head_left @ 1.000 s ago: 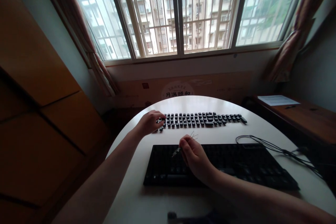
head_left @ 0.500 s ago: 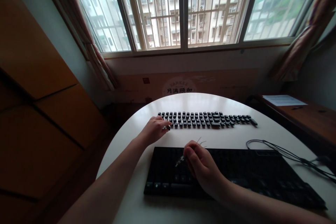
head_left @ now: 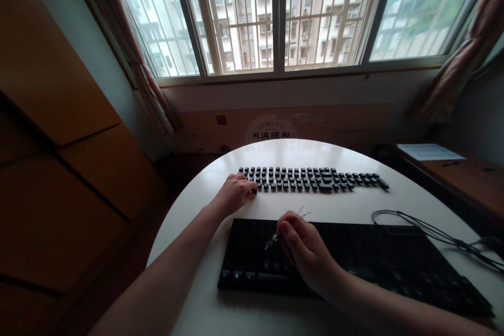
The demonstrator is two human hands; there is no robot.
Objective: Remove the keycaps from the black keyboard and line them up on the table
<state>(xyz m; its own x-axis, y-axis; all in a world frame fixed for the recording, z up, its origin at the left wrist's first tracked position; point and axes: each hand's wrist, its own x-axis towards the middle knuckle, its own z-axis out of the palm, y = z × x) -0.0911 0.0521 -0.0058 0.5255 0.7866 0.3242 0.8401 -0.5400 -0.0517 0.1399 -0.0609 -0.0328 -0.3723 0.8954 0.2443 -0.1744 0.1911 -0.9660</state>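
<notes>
My left hand [head_left: 235, 192] is at the left end of the rows of loose black keycaps [head_left: 300, 179]. Its fingers are closed on a keycap [head_left: 254, 191] at the near edge of those rows and partly cover it. Over the left half of a black keyboard [head_left: 346, 244], my right hand [head_left: 301, 241] grips what looks like a wire keycap puller [head_left: 271, 242]. Thin wires stick out above and below that fist, while the tool's middle is hidden in it. Some keys [head_left: 252, 276] still sit along the keyboard's near edge; its dark upper area is hard to make out.
All this lies on a round white table [head_left: 189, 236]. A black cable [head_left: 429, 233] loops at the keyboard's right. Papers [head_left: 431, 151] rest on a brown desk [head_left: 476, 178] at far right. An orange-brown cabinet [head_left: 90, 178] stands left, and a barred window [head_left: 279, 16] is ahead.
The view has shifted slightly. My left fingers have drawn closer together around the keycap. My right hand keeps its grip in almost the same spot above the keyboard.
</notes>
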